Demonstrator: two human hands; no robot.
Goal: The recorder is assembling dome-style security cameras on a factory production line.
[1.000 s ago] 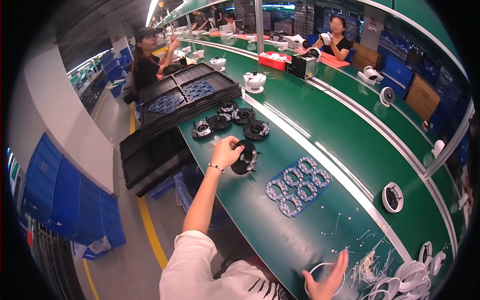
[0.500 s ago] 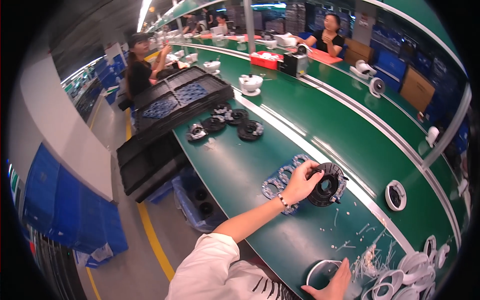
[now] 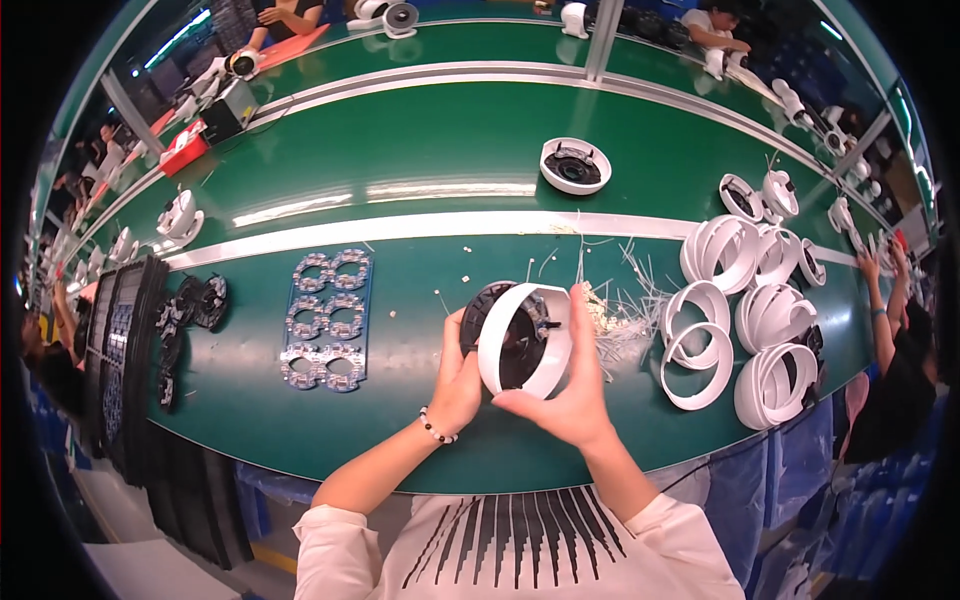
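Note:
In front of my body, my left hand (image 3: 456, 388) grips a black round base (image 3: 484, 305) by its left side. My right hand (image 3: 577, 408) has its fingers and thumb around a white plastic ring (image 3: 491, 350). The ring stands tilted on its edge against the base, partly covering it; how far the two fit together cannot be seen. A blue circuit board panel (image 3: 328, 318) with several ring-shaped boards lies on the green table to the left of my hands. Right of them is a heap of thin white strips and small bits (image 3: 625, 335).
White plastic rings (image 3: 697, 402) are piled at the right. Black round parts (image 3: 208, 302) and stacked black trays (image 3: 150, 345) are at the left. Beyond a pale rail, a white housing (image 3: 576, 166) sits on the green belt (image 3: 400, 130). Co-workers' hands (image 3: 873, 268) show at the right.
My view has swung right. The black base has come from above the circuit board panel to in front of me. The white ring has been lifted off the table and brought against it.

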